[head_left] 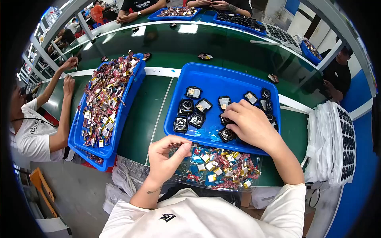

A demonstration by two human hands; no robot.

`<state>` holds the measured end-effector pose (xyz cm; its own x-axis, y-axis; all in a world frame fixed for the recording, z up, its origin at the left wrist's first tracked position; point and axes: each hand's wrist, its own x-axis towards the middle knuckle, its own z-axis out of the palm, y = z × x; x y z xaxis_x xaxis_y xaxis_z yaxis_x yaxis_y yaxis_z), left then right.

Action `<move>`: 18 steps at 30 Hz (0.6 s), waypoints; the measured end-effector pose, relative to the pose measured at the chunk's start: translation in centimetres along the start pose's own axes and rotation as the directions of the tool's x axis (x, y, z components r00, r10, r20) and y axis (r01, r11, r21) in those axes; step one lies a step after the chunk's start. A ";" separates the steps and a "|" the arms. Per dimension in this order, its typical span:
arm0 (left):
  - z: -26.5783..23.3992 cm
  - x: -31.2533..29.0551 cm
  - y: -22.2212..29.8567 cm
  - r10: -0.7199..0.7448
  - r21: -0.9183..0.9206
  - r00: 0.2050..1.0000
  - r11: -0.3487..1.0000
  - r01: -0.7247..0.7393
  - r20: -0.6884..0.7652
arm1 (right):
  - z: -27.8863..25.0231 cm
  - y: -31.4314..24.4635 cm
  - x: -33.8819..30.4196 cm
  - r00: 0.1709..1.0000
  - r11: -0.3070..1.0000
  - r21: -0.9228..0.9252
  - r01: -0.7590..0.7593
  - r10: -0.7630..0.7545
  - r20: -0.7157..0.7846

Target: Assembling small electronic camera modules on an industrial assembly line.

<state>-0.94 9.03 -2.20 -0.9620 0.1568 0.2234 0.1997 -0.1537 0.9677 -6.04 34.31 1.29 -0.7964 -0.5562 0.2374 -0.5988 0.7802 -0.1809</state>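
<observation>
Here's the left hand [164, 156], knuckles up, thumb and forefinger drawn close together over the near edge of the blue tray, and I can't tell whether anything is pinched there. Over to the right hand [252, 126]: it's palm down inside that tray, fingers bent, tips among the black casings [197, 119]; its grip is hidden, so no call on whether it has hold of one. The casings lie ahead of the left hand and on both sides of the right, with one casing [226, 134] just below the right fingers. Both forearms rise from white sleeves, angling in toward each other.

Now the containers, from the left: a blue bin [132, 93], heaped with small red boards and pale cells [105, 103], sits beside a co-worker [33, 127] with raised hands. Next, a clear tray [183, 168] below the left hand, full of wired boards [228, 170]. Behind it comes the wide blue tray [226, 81], casings in loose groups, blue film scraps [214, 134] near its front. All this on a green surface [137, 127]. Far right, a white-wrapped stack [321, 142] stands at the edge.
</observation>
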 end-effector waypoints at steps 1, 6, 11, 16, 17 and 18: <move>0.0 0.0 -0.1 0.000 0.003 1.000 1.000 0.000 0.014 | -0.1 0.4 -0.1 0.997 0.996 0.061 -0.057 0.054 0.046; 0.1 -0.1 0.0 -0.008 0.017 1.000 1.000 0.008 0.017 | -0.3 0.5 0.3 0.995 0.991 0.100 -0.090 0.086 0.042; -0.1 -0.4 0.0 -0.016 0.038 0.999 0.999 0.014 0.038 | 0.2 0.3 0.4 0.988 0.976 0.157 -0.152 0.157 -0.014; -0.2 -0.8 -0.3 -0.003 0.073 0.999 0.997 -0.001 0.048 | -0.9 -0.6 0.9 0.989 0.949 0.289 -0.129 0.144 -0.031; 0.0 -0.3 -0.3 -0.001 0.073 0.996 0.997 -0.006 0.090 | -0.8 -0.3 0.2 0.985 0.920 0.381 -0.091 0.139 -0.101; 0.2 -0.1 -0.2 -0.006 0.075 0.992 0.997 -0.003 0.125 | -0.7 0.1 -0.2 0.970 0.798 0.568 -0.199 0.243 -0.001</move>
<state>-0.88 9.22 -2.36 -0.9324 0.2784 0.2305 0.2164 -0.0805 0.9730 -5.86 34.72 1.94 -0.9179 -0.3497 0.1875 -0.3675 0.5710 -0.7341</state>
